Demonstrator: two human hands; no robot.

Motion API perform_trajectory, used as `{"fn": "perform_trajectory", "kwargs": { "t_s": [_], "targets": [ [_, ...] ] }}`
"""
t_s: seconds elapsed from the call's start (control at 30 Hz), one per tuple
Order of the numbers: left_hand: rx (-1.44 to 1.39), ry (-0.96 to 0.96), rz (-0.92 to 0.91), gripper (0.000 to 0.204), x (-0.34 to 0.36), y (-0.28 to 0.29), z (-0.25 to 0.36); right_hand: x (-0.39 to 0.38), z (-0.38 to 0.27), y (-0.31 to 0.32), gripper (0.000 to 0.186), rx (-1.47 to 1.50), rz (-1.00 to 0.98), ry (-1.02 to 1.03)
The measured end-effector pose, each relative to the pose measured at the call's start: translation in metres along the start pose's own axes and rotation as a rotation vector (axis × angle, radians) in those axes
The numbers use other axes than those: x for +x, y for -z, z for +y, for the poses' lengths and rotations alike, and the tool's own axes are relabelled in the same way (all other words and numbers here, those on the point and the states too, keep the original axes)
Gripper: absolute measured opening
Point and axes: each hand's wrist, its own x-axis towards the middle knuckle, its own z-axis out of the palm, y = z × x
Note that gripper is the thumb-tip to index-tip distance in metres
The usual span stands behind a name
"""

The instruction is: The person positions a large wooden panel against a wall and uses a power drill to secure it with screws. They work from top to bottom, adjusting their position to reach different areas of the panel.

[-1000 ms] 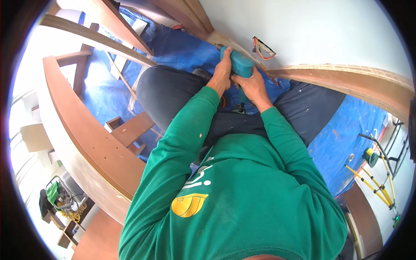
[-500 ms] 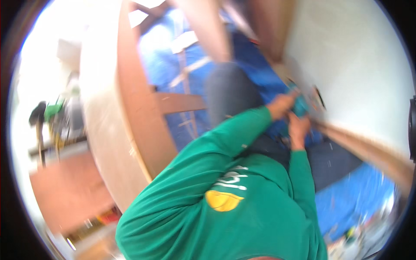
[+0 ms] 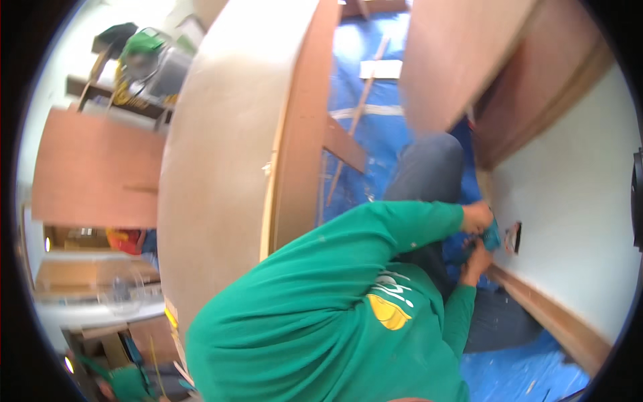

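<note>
Head view swung leftward, teal drill (image 3: 493, 237) now farther right, left hand (image 3: 477, 218) clasping its front, right hand (image 3: 477, 260) its rear.

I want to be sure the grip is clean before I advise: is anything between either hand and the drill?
Nothing visible is. The left hand and the right hand are both on the drill, beside the wall. The undersides of the grip are hidden.
</note>
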Motion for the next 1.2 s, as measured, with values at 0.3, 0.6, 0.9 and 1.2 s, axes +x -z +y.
{"fn": "perform_trajectory", "kwargs": {
  "t_s": [0.3, 0.6, 0.9, 1.2],
  "targets": [
    [0.097, 0.184, 0.189, 0.032, -0.040, 0.193, 0.140, -0.012, -0.024, 0.004, 0.038, 0.000, -0.034, 0.299],
    [-0.265, -0.334, 1.168, 0.076, -0.024, 0.264, 0.247, 0.000, -0.036, 0.005, 0.052, -0.203, 0.212, 0.017],
    [0.006, -0.525, 1.248, 0.097, 0.029, 0.282, 0.224, -0.027, -0.076, -0.002, 0.046, 0.163, 0.066, 0.145],
    [-0.090, -0.530, 1.207, 0.095, 0.040, 0.277, 0.227, 0.052, -0.033, -0.040, 0.055, 0.266, 0.198, -0.127]
  ]
}}
